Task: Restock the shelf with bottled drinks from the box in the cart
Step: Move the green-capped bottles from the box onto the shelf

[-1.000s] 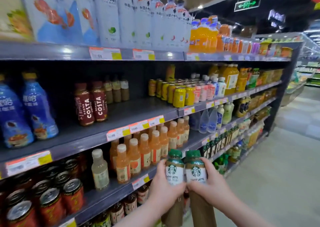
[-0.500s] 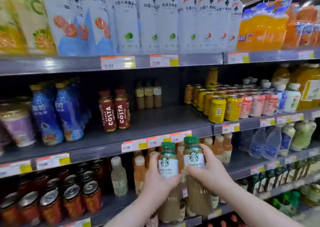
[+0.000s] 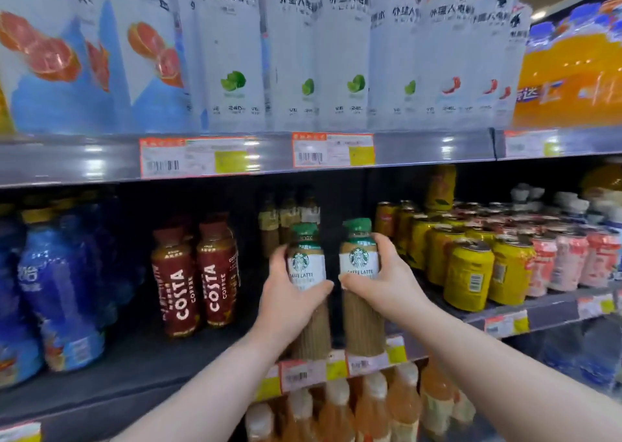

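Now left hand grips one Starbucks latte bottle; right hand grips another; both upright beside Costa coffee bottles.

The only camera rides on the person's head and faces the drinks shelving from close range, its sight line falling between the upper shelf edge and the middle shelf, whose top it looks slightly down on. Both forearms enter from the bottom edge, putting the left hand and right hand, each gripping a Starbucks bottle, just below centre. The wide lens bows the shelf lines and crops the tall white bottles at the top.
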